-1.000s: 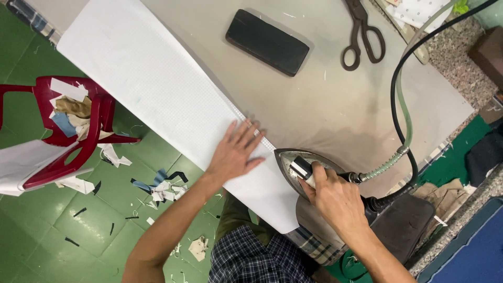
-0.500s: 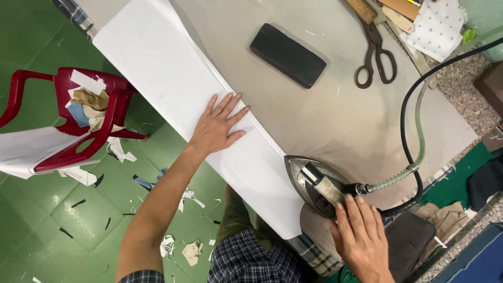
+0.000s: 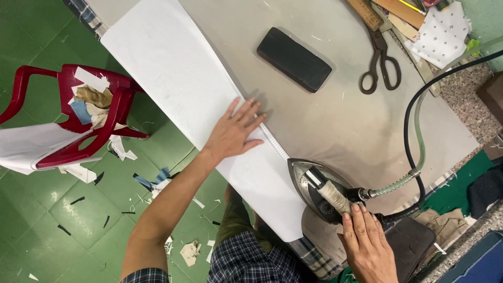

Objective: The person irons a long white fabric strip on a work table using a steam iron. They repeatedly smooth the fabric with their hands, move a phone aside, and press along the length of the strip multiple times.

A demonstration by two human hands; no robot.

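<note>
A long white strip of fabric [image 3: 173,78] lies along the near edge of a grey padded table [image 3: 335,115]. My left hand [image 3: 233,133] rests flat on the strip with fingers spread, near its inner edge. A metal steam iron [image 3: 317,188] sits at the strip's near end, its handle wrapped in pale cloth. My right hand [image 3: 367,246] hovers just behind the iron's handle, fingertips at the handle's rear, fingers apart and not gripping it.
A black rectangular block [image 3: 293,52] and dark scissors [image 3: 381,57] lie farther on the table. A black cable and green hose [image 3: 414,131] run from the iron. A red plastic chair [image 3: 78,120] with fabric scraps stands on the green floor at left.
My right hand let go of the iron's handle and drew back behind it. My left hand slid along the strip away from the iron, then came partway back.
</note>
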